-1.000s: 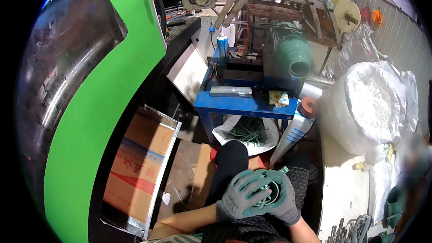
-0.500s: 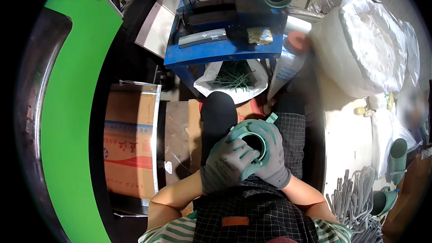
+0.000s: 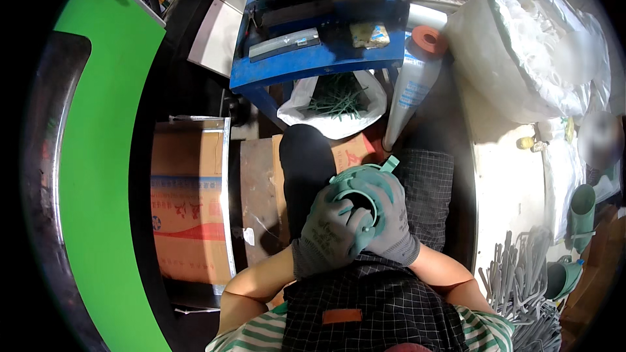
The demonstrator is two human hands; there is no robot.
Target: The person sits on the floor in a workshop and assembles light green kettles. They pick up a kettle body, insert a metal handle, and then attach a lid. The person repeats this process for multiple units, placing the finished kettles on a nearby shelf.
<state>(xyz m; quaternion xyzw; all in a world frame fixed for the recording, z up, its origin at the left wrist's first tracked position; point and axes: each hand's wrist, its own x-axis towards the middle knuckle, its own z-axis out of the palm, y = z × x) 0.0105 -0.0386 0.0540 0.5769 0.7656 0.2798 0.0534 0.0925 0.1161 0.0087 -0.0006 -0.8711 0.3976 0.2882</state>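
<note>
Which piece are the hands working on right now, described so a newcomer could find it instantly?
Start at the blue workbench at the top and come down to the seated person's lap. There both gloved hands, left hand and right hand, clasp a green plastic ring fitting, the only green part not lying loose at the right.

We see strong light from the upper right, which overexposes the white sack (image 3: pixel 544 45). The floor under the blue table (image 3: pixel 313 65) lies in deep shadow. Fisheye distortion bends the green panel (image 3: pixel 98 176); corners are black, and the right rim is blurred.
</note>
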